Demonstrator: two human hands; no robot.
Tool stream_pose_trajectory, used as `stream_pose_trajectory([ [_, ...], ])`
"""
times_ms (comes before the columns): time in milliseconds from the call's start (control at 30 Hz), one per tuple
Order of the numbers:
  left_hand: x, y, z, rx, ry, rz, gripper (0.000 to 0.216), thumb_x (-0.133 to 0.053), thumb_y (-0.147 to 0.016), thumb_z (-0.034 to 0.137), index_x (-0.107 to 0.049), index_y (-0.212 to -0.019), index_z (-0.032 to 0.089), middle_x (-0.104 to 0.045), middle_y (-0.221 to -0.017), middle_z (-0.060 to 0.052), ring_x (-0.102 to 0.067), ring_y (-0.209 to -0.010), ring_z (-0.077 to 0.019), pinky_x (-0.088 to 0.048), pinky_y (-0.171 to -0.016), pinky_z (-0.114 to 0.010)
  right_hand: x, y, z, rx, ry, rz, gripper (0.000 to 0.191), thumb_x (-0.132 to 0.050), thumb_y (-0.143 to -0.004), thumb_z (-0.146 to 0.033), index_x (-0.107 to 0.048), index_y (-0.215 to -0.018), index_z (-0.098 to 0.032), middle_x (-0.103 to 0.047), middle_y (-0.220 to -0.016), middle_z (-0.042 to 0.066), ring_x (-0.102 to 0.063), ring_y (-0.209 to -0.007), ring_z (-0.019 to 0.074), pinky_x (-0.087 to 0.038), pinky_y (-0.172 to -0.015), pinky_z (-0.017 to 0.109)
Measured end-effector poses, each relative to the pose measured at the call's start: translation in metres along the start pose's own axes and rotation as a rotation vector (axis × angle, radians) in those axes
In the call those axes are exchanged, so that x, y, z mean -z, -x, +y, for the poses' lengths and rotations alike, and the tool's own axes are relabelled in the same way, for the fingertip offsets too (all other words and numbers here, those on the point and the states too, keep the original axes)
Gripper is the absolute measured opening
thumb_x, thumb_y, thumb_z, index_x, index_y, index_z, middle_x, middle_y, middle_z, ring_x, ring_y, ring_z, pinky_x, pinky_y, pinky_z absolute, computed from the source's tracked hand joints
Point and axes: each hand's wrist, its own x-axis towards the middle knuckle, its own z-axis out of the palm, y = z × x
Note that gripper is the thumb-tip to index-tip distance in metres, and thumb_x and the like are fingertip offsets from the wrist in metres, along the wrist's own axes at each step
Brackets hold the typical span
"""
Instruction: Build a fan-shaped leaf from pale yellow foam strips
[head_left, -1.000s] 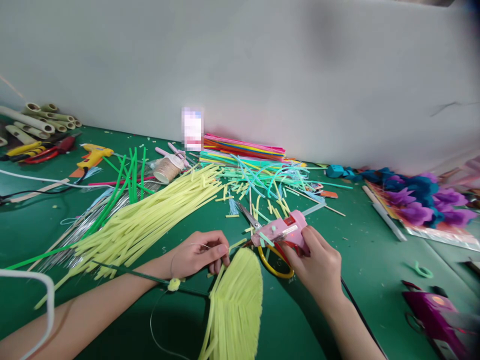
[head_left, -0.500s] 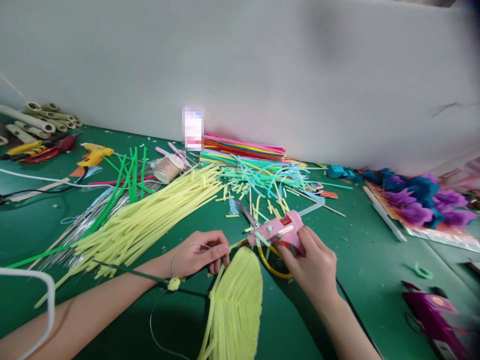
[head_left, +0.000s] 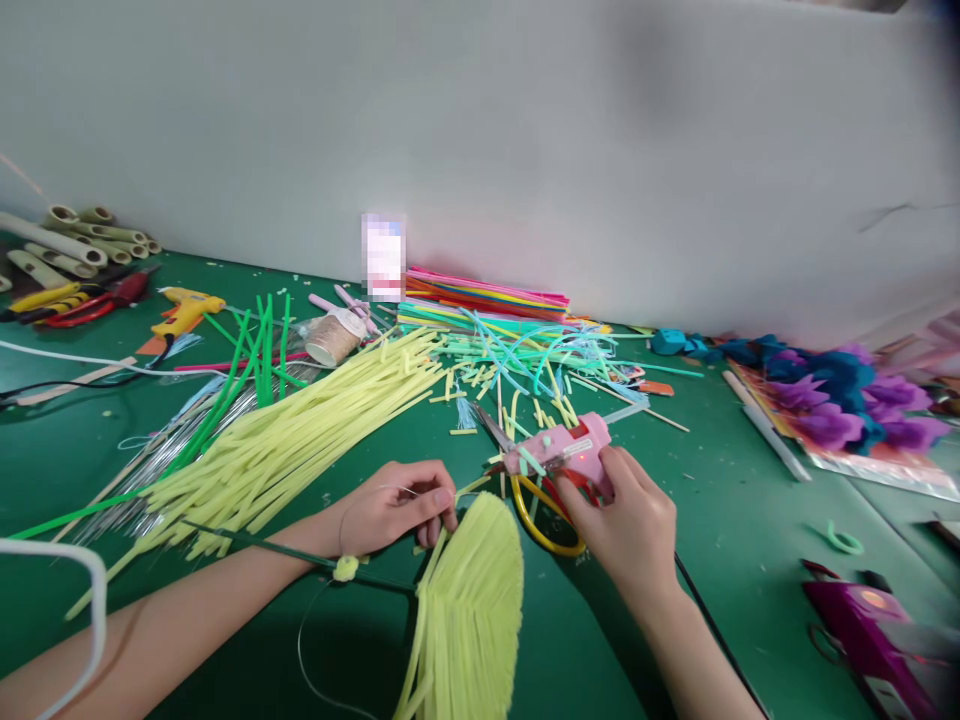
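My left hand (head_left: 409,505) is closed in a pinch on one end of a thin yellow-green pipe cleaner (head_left: 472,487). A thin clear thread runs by its fingers. Just right and below is a leaf shape made of yellow-green pipe cleaners (head_left: 480,590), joined to a dark green stem (head_left: 255,538) that carries a small yellow ball (head_left: 346,568). My right hand (head_left: 626,520) grips a pink hot glue gun (head_left: 562,448), its nozzle pointing left near the strip's far end. Partly under the gun lie scissors with yellow handles (head_left: 559,548).
A big bundle of yellow-green pipe cleaners (head_left: 307,430) spreads across the left. Behind are turquoise pipe cleaners (head_left: 525,345) and a twine spool (head_left: 334,338). A yellow glue gun (head_left: 187,310) and bamboo pieces (head_left: 75,240) lie far left; purple flowers (head_left: 829,425) are at right.
The pink glue gun and my right hand have shifted slightly up and to the right, so the nozzle sits farther from the leaf. My left hand keeps its pinch almost unmoved.
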Motion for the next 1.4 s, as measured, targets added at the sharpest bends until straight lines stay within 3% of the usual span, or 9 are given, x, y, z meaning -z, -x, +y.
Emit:
stream_pose_trajectory([
  [167,0.0,0.0,0.003,0.0,-0.007,-0.001,0.03,-0.052,-0.094,0.042,-0.058,-0.085,0.013,-0.067,-0.081,-0.005,-0.061,-0.063,-0.011,-0.05,-0.063,-0.024,0.003,-0.009,0.036,-0.356,0.226,-0.082,0.032,-0.057,-0.08,-0.05,-0.054,-0.086,-0.019,-0.056,-0.09,0.011,-0.057,-0.075,0.0266,-0.044,-0.062,0.034],
  [367,0.002,0.0,-0.002,-0.055,-0.011,-0.004,0.028,-0.053,-0.094,0.04,-0.06,-0.09,0.013,-0.06,-0.08,-0.003,-0.061,-0.069,-0.0131,-0.05,-0.069,-0.027,0.003,0.002,0.091,-0.55,0.509,-0.322,0.063,-0.042,-0.087,-0.046,-0.053,-0.109,0.012,-0.054,-0.099,0.034,-0.047,-0.109,0.0482,-0.041,-0.085,0.053],
  [467,0.003,0.0,-0.003,-0.072,-0.008,-0.006,0.027,-0.052,-0.094,0.04,-0.059,-0.088,0.014,-0.059,-0.079,-0.003,-0.06,-0.069,-0.0132,-0.049,-0.069,-0.027,0.008,0.006,0.096,-0.651,0.516,-0.262,0.073,-0.044,-0.085,-0.053,-0.052,-0.115,0.012,-0.048,-0.111,0.041,-0.045,-0.11,0.0536,-0.039,-0.082,0.061],
  [567,0.003,0.0,-0.004,-0.077,-0.016,-0.006,0.027,-0.053,-0.093,0.04,-0.058,-0.085,0.015,-0.059,-0.077,-0.002,-0.059,-0.068,-0.0133,-0.049,-0.068,-0.027,0.015,0.0,0.078,-0.602,0.459,-0.076,0.073,-0.047,-0.084,-0.058,-0.053,-0.12,0.004,-0.041,-0.122,0.042,-0.039,-0.115,0.0571,-0.037,-0.08,0.066],
  [633,0.003,0.0,-0.004,-0.08,-0.018,-0.007,0.027,-0.053,-0.093,0.04,-0.058,-0.085,0.015,-0.06,-0.077,-0.003,-0.06,-0.069,-0.0137,-0.049,-0.068,-0.027,0.017,-0.007,0.057,-0.487,0.334,-0.006,0.068,-0.047,-0.086,-0.057,-0.052,-0.122,0.001,-0.044,-0.124,0.039,-0.037,-0.12,0.0531,-0.037,-0.085,0.063],
  [700,0.004,0.0,-0.004,-0.081,-0.016,-0.009,0.026,-0.054,-0.093,0.04,-0.058,-0.085,0.015,-0.06,-0.077,-0.003,-0.06,-0.069,-0.014,-0.049,-0.068,-0.027,0.015,-0.01,0.031,-0.358,0.022,-0.054,0.054,-0.051,-0.086,-0.054,-0.056,-0.118,-0.01,-0.06,-0.108,0.023,-0.051,-0.11,0.0396,-0.044,-0.085,0.051],
  [833,0.003,0.001,-0.001,-0.075,-0.003,-0.007,0.026,-0.054,-0.093,0.039,-0.058,-0.085,0.015,-0.06,-0.077,-0.003,-0.06,-0.069,-0.0136,-0.048,-0.068,-0.027,0.002,-0.004,-0.02,-0.24,-0.556,-0.465,0.033,-0.057,-0.089,-0.045,-0.062,-0.113,-0.024,-0.066,-0.093,0.006,-0.061,-0.076,0.0197,-0.049,-0.069,0.032],
  [967,0.001,0.001,0.001,-0.074,0.017,-0.01,0.025,-0.055,-0.093,0.038,-0.058,-0.085,0.014,-0.06,-0.076,-0.003,-0.06,-0.069,-0.0134,-0.048,-0.067,-0.026,-0.005,0.004,-0.043,-0.201,-0.702,-0.524,0.025,-0.058,-0.09,-0.039,-0.067,-0.11,-0.026,-0.068,-0.093,0.003,-0.06,-0.074,0.0161,-0.048,-0.071,0.029],
  [1400,0.001,0.0,0.002,0.034,0.004,0.004,0.027,-0.058,-0.09,0.04,-0.06,-0.084,0.013,-0.064,-0.075,-0.003,-0.062,-0.068,-0.0139,-0.049,-0.067,-0.026,-0.002,0.006,-0.052,-0.244,-0.803,-0.428,0.014,-0.06,-0.09,-0.032,-0.072,-0.092,-0.025,-0.073,-0.088,0.001,-0.066,-0.08,0.017,-0.05,-0.072,0.027],
])
